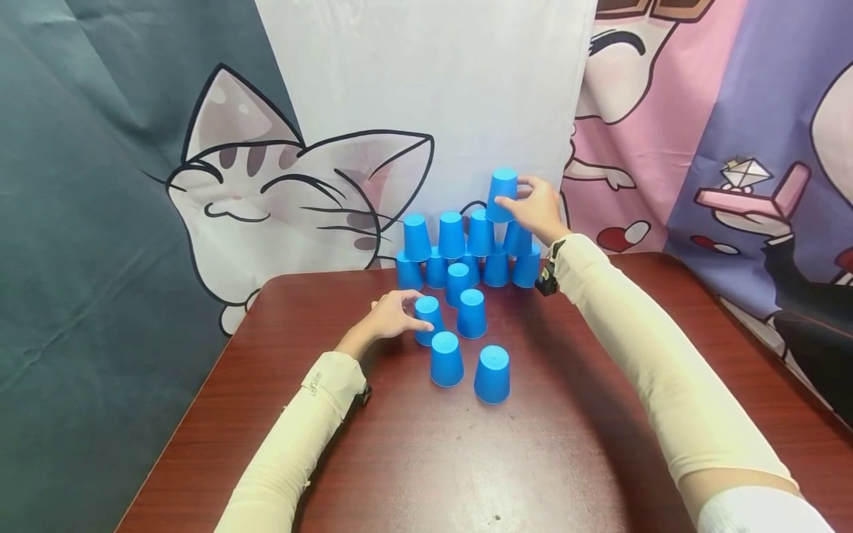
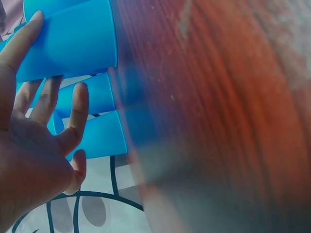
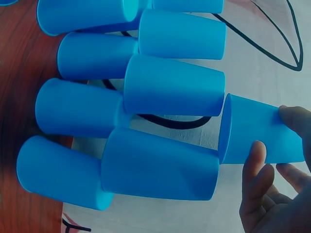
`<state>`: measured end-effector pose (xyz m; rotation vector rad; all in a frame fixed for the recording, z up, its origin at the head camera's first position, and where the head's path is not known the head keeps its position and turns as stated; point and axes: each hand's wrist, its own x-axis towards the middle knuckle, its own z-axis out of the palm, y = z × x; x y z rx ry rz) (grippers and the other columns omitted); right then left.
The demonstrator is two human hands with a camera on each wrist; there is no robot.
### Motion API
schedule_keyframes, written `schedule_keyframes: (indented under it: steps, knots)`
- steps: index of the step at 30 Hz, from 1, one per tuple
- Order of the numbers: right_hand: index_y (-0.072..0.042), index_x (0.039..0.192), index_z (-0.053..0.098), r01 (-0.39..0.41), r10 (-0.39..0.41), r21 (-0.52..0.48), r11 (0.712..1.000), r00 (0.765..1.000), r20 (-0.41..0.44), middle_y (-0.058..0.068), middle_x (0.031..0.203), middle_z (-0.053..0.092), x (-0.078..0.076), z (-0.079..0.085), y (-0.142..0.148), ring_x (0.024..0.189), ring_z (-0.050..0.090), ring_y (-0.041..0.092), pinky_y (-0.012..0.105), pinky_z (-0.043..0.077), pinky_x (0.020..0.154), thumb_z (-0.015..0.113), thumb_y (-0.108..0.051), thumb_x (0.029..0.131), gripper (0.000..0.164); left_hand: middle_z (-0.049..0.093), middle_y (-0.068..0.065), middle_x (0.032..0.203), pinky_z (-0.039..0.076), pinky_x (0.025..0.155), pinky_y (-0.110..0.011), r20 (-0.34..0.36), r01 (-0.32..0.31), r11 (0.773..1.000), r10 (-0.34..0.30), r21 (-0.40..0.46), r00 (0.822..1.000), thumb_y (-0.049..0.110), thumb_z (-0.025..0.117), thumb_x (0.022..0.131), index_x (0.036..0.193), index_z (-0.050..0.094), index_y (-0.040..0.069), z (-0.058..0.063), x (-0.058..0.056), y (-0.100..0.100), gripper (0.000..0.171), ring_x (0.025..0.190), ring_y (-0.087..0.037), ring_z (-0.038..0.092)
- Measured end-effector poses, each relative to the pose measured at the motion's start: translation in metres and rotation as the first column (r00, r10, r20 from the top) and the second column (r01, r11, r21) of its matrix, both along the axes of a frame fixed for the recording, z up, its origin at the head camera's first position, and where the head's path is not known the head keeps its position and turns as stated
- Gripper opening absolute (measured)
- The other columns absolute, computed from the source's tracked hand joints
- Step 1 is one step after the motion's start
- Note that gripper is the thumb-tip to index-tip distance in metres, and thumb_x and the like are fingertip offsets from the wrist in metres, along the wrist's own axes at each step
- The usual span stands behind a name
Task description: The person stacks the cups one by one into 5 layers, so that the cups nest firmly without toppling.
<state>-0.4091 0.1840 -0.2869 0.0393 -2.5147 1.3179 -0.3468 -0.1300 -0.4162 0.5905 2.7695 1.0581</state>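
My right hand (image 1: 541, 213) pinches an upside-down blue cup (image 1: 503, 189) between thumb and fingers, over the right end of a two-row cup stack. In the right wrist view this cup (image 3: 257, 130) has its rim right at the base ends of the two right-hand upper cups. The stack's upper row holds several upturned blue cups (image 1: 451, 235) above a bottom row (image 1: 409, 272). Lower on the left, my left hand (image 1: 392, 317) holds a blue cup (image 1: 427, 314) that stands upside down on the table, thumb on its near side and fingers round behind.
Several more upturned blue cups stand in front of the stack, among them a near-left one (image 1: 446, 363) and a near-right one (image 1: 492, 376). The brown wooden table (image 1: 426, 466) ends close behind the stack, where a printed cloth (image 1: 426, 66) hangs.
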Motion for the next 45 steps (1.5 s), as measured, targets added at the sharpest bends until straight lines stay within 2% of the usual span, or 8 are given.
schedule_keyframes:
  steps: [12, 22, 30, 38, 45]
  knots:
    - [-0.01, 0.149, 0.041, -0.013, 0.013, 0.054, 0.998, 1.0, -0.008, 0.02, 0.141, 0.054, -0.005, 0.0, -0.002, 0.125, 0.056, 0.037, 0.054, 0.045, 0.101, 0.067, -0.047, 0.092, 0.073, 0.067, -0.001, 0.121, 0.027, 0.101, -0.065, -0.001, -0.016, 1.0, 0.016, -0.017, 1.0, 0.046, 0.084, 0.076, 0.128, 0.063, 0.02, -0.001, 0.001, 0.001, 0.062, 0.118, -0.024, 0.056]
    - [-0.009, 0.152, 0.036, -0.023, 0.02, 0.081, 0.996, 0.999, 0.037, 0.02, 0.145, 0.05, 0.0, 0.006, -0.004, 0.127, 0.054, 0.039, 0.053, 0.045, 0.103, 0.065, -0.046, 0.093, 0.075, 0.066, -0.003, 0.123, 0.025, 0.102, -0.067, 0.001, -0.022, 1.0, 0.022, -0.023, 1.0, 0.045, 0.084, 0.076, 0.13, 0.063, 0.019, -0.001, 0.002, 0.0, 0.064, 0.12, -0.025, 0.055]
    - [-0.009, 0.153, 0.03, -0.017, 0.013, 0.127, 0.992, 0.999, 0.035, 0.02, 0.147, 0.046, 0.003, 0.009, 0.001, 0.132, 0.049, 0.037, 0.052, 0.044, 0.104, 0.066, -0.047, 0.092, 0.08, 0.064, -0.005, 0.127, 0.023, 0.103, -0.07, 0.004, -0.016, 1.0, 0.016, -0.021, 1.0, 0.048, 0.084, 0.075, 0.132, 0.062, 0.017, -0.002, 0.0, -0.001, 0.068, 0.124, -0.027, 0.053]
    - [-0.008, 0.148, 0.036, -0.01, 0.012, 0.125, 0.992, 1.0, -0.015, 0.02, 0.147, 0.045, 0.017, 0.006, 0.008, 0.133, 0.043, 0.037, 0.055, 0.043, 0.103, 0.068, -0.041, 0.092, 0.072, 0.063, -0.006, 0.129, 0.025, 0.102, -0.068, 0.012, -0.016, 1.0, 0.016, -0.023, 1.0, 0.049, 0.084, 0.075, 0.133, 0.06, 0.017, -0.001, 0.001, -0.001, 0.07, 0.124, -0.028, 0.052]
    - [-0.007, 0.142, 0.043, -0.058, 0.061, 0.089, 0.994, 0.998, -0.033, 0.021, 0.141, 0.051, 0.034, -0.004, 0.008, 0.128, 0.048, 0.039, 0.055, 0.047, 0.098, 0.069, -0.036, 0.092, 0.064, 0.062, -0.007, 0.133, 0.024, 0.103, -0.067, 0.026, -0.016, 1.0, 0.016, -0.024, 1.0, 0.049, 0.083, 0.075, 0.135, 0.059, 0.018, -0.002, 0.001, -0.002, 0.073, 0.127, -0.028, 0.05]
